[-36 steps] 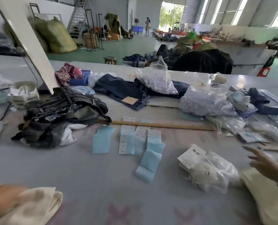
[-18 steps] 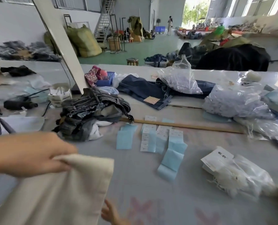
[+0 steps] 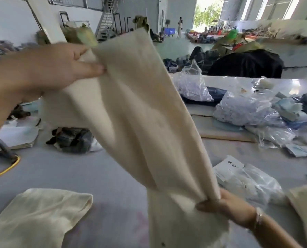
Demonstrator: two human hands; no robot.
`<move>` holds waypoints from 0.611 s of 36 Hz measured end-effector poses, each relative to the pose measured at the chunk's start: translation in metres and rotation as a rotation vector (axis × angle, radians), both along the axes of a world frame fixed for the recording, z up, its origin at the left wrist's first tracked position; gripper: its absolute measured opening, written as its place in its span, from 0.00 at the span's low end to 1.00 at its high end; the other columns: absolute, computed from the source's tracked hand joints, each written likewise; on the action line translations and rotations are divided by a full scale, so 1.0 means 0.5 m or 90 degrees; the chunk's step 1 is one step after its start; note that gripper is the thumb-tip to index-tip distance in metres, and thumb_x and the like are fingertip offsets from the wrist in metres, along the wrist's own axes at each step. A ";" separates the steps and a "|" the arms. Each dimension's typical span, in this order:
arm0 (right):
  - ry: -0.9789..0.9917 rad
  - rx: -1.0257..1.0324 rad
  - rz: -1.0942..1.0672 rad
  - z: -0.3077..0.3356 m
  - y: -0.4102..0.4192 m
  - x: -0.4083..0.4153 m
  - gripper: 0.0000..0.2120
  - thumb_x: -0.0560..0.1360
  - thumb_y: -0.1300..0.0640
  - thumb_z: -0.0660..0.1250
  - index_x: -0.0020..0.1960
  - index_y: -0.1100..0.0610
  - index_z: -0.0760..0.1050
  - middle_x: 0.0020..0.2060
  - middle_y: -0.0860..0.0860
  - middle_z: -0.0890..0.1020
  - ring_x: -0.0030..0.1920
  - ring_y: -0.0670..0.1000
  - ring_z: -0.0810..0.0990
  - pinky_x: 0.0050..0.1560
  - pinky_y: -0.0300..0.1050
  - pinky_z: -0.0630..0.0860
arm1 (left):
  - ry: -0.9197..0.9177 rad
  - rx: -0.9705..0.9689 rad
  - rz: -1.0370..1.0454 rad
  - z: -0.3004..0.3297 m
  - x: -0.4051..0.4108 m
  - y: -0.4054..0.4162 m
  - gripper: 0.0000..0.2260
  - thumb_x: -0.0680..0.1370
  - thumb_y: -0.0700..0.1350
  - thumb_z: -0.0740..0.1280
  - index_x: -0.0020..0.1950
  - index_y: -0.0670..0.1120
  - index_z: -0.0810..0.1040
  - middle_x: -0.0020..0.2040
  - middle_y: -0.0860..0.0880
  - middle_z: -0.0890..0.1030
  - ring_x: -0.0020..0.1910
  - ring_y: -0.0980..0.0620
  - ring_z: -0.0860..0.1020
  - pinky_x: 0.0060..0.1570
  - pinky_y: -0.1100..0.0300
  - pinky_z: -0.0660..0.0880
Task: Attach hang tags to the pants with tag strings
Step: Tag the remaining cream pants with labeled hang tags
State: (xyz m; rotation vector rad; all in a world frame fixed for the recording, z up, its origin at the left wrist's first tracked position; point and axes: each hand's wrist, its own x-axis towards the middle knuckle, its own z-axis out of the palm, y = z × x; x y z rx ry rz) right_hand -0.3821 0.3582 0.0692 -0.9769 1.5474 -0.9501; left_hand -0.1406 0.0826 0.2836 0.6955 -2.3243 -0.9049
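The left hand (image 3: 56, 68) and right hand (image 3: 226, 205) each grip the cream pants (image 3: 140, 113), holding them stretched in the air above the counter (image 3: 95, 176)

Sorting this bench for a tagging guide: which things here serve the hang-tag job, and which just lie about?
For the job:
- cream pants, held by left hand and right hand
- bagged tag strings

Lying about:
- jeans heap
- yellow cable
- clear plastic bags
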 end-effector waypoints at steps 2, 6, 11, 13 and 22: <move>0.023 0.073 0.004 0.027 0.009 -0.075 0.25 0.57 0.53 0.80 0.52 0.60 0.81 0.46 0.58 0.85 0.42 0.51 0.84 0.42 0.45 0.81 | -0.096 0.000 0.056 -0.038 -0.004 -0.029 0.09 0.66 0.61 0.70 0.42 0.59 0.80 0.39 0.59 0.82 0.37 0.60 0.79 0.37 0.68 0.71; 0.156 0.228 0.017 0.057 -0.014 -0.188 0.32 0.58 0.47 0.78 0.55 0.64 0.76 0.51 0.64 0.82 0.44 0.55 0.82 0.49 0.52 0.79 | -0.410 -0.029 0.079 -0.200 -0.019 -0.082 0.07 0.77 0.50 0.68 0.52 0.50 0.78 0.53 0.47 0.79 0.50 0.50 0.75 0.49 0.59 0.68; 0.335 0.393 0.166 -0.031 -0.105 -0.208 0.13 0.72 0.48 0.72 0.53 0.52 0.78 0.41 0.42 0.82 0.40 0.40 0.80 0.40 0.27 0.73 | -0.617 0.187 -0.008 -0.508 -0.017 -0.085 0.18 0.79 0.52 0.63 0.65 0.46 0.73 0.65 0.47 0.76 0.61 0.50 0.75 0.61 0.60 0.71; 0.471 0.404 0.224 -0.118 -0.141 -0.199 0.15 0.74 0.45 0.69 0.56 0.52 0.77 0.49 0.45 0.81 0.47 0.45 0.79 0.43 0.29 0.72 | -0.623 0.225 0.050 -0.618 -0.009 -0.082 0.21 0.78 0.55 0.63 0.67 0.47 0.71 0.67 0.48 0.75 0.63 0.49 0.74 0.61 0.59 0.71; 0.683 0.295 -0.050 -0.360 -0.149 -0.124 0.28 0.75 0.51 0.61 0.73 0.44 0.58 0.70 0.45 0.66 0.73 0.47 0.60 0.73 0.60 0.45 | -0.583 -0.019 0.267 -0.809 -0.032 -0.027 0.17 0.71 0.46 0.72 0.58 0.44 0.76 0.54 0.43 0.79 0.52 0.40 0.79 0.47 0.49 0.78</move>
